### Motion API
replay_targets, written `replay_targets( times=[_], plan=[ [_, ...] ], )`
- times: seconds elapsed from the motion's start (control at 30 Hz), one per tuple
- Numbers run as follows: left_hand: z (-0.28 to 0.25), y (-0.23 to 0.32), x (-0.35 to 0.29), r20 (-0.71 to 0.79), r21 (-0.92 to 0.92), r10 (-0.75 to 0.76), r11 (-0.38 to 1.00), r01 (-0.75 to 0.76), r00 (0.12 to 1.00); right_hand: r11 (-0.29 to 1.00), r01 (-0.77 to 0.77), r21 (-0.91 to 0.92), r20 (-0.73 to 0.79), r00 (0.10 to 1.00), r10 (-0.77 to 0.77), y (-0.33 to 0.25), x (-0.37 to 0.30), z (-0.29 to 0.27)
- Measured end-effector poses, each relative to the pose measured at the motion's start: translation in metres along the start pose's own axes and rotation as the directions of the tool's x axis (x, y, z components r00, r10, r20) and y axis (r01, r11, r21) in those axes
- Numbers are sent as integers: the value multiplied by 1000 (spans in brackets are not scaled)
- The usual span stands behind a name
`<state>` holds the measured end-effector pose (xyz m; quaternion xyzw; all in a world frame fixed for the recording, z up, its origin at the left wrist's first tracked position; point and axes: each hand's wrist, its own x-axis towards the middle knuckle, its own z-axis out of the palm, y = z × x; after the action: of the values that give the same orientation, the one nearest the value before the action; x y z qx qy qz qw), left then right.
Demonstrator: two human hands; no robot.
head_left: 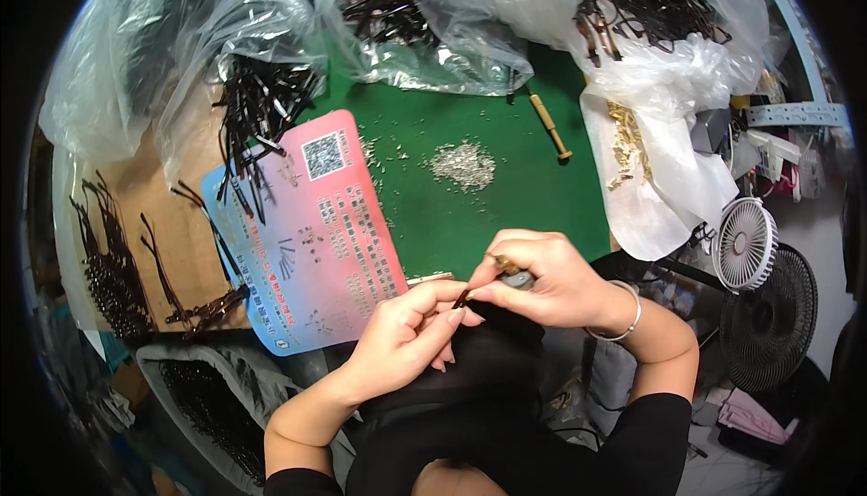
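My left hand (406,338) is closed near the table's front edge, with a small dark piece (462,298) pinched at its fingertips. It looks like the end of a glasses temple, though most of it is covered by fingers. Against it, my right hand (546,279) is closed round a small brass-and-grey tool (513,273), whose tip I cannot make out. The two hands meet at the fingertips. Beyond them, a heap of tiny silver metal parts (463,166) lies on the green mat (533,198).
A pink-and-blue printed mat (361,225) carries loose small parts. Dark glasses temples (262,103) lie at left. Clear plastic bags (488,9) with more temples line the back. A brass-coloured rod tool (550,126), gold parts (623,139) and fans (745,243) are at right.
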<state>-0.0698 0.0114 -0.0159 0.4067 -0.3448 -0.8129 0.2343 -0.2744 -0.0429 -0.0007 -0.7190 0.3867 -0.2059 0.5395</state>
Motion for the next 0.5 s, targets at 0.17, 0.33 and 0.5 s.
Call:
replay_targets(
  times=[0.17, 0.33, 0.5],
  plan=[
    [-9, 1, -8, 31, -91, -60, 994, 63, 998, 999, 15, 29, 86, 996, -18, 1, 7, 0],
    [-18, -1, -2, 173, -219, -87, 968, 124, 981, 996, 43, 81, 234, 970, -61, 3, 16, -7],
    [-16, -6, 0, 188, -218, -68, 970, 109, 980, 948, -104, 301, 315, 949, 4, 17, 16, -6]
  ],
)
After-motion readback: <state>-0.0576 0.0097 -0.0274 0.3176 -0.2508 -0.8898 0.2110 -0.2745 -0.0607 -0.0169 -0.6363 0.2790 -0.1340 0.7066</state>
